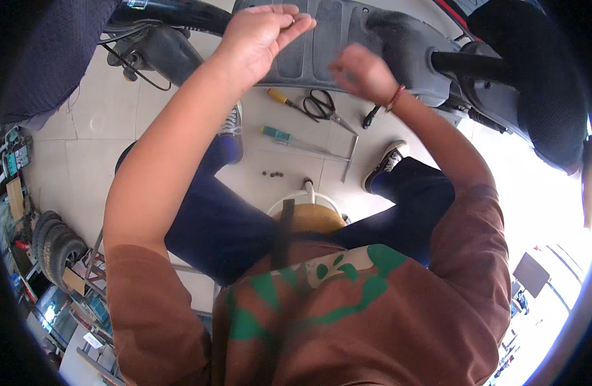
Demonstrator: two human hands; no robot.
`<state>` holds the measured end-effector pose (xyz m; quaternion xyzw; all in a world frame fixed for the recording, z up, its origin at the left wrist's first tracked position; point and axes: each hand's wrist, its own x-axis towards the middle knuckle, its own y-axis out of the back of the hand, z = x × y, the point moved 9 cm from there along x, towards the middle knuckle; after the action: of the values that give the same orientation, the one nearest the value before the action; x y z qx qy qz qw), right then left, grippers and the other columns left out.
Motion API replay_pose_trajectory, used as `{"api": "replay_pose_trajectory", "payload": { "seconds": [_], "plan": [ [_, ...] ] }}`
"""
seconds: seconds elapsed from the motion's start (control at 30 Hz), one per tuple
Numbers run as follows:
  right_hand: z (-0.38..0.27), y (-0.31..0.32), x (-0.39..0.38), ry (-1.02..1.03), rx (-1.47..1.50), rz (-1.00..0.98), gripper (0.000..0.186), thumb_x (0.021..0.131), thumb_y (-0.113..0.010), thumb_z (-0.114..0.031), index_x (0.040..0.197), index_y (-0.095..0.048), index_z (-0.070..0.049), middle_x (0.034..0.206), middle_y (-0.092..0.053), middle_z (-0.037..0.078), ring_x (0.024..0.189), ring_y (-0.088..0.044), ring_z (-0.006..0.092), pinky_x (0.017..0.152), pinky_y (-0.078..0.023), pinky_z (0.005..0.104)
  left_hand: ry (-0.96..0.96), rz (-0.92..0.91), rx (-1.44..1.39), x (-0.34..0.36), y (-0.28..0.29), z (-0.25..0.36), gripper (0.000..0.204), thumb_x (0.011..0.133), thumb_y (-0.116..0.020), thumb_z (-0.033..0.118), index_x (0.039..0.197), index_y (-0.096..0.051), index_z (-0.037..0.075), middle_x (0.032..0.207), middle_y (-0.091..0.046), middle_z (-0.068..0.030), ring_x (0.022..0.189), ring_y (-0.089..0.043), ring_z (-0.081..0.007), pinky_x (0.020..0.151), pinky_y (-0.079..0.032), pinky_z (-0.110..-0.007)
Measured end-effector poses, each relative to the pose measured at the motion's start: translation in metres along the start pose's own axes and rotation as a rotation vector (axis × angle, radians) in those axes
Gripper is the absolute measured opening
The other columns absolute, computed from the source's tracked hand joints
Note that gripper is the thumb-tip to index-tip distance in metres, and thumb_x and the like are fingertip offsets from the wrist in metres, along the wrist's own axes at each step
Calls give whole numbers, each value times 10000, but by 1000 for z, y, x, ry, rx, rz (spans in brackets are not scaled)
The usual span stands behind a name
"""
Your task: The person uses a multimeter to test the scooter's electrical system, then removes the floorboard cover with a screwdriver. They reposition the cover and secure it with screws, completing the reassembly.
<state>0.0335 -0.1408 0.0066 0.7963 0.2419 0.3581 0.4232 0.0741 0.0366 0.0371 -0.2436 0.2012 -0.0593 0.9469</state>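
My left hand (260, 42) is raised over the ribbed dark grey footboard (315, 38) of a scooter. Its thumb and fingers come together in a pinch, with a tiny dark bit showing between them that is too small to name. Over the board's near edge, to the right, my right hand (366, 72) is curled and smeared by motion, so what its fingers do is hidden. A reddish bracelet (395, 98) circles that wrist. Below the board lie a yellow-handled screwdriver (278, 97), black-handled scissors (323, 105) and a teal-handled screwdriver (278, 134).
A bent metal rod (352, 159) and a short black cable end (371, 117) lie on the tiled floor. Several small dark pieces (274, 174) sit before the stool (315, 215) between my legs. Stacked tyres (54, 244) stand at the left, and a scooter tube (469, 67) juts right.
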Motion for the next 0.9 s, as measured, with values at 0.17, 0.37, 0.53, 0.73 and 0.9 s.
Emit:
{"api": "replay_pose_trajectory", "payload": {
  "seconds": [0.17,0.37,0.53,0.73,0.9],
  "plan": [
    [-11,-152,-100,-294,146,-378,114,853,-591,-143,913,-671,-89,886,-633,138,873,-630,350,744,-534,448,66,57,-123,4,5,-9,98,932,-578,20,960,-634,-55,938,-682,-171,902,-690,-259,800,-583,-288],
    [-13,-304,-209,-791,197,-644,174,828,-606,-158,925,-698,-46,979,-683,187,955,-653,383,830,-536,475,90,-44,31,-17,-5,1,184,949,-494,-47,1103,-569,-114,1095,-637,-217,1081,-646,-304,965,-547,-303],
    [-69,-311,-189,-761,241,-501,220,820,-599,-113,1004,-625,5,1072,-615,243,1024,-621,381,878,-532,467,136,-12,88,-31,-3,3,287,930,-493,-45,1202,-547,-120,1192,-621,-224,1119,-628,-277,998,-522,-304],
    [-30,-310,-128,-911,162,-316,266,876,-511,-17,1136,-550,22,1165,-528,228,1064,-584,380,859,-553,432,123,29,69,-45,-13,16,289,940,-492,-25,1216,-548,-90,1223,-618,-220,1087,-629,-249,936,-527,-285],
    [14,-317,-92,-998,114,-460,447,972,-400,-126,1379,-389,59,1425,-387,294,1125,-592,400,849,-582,413,141,18,-51,-48,-1,25,268,916,-474,-73,1161,-581,-54,1153,-640,-187,1021,-635,-231,866,-550,-275]
  ]
}}
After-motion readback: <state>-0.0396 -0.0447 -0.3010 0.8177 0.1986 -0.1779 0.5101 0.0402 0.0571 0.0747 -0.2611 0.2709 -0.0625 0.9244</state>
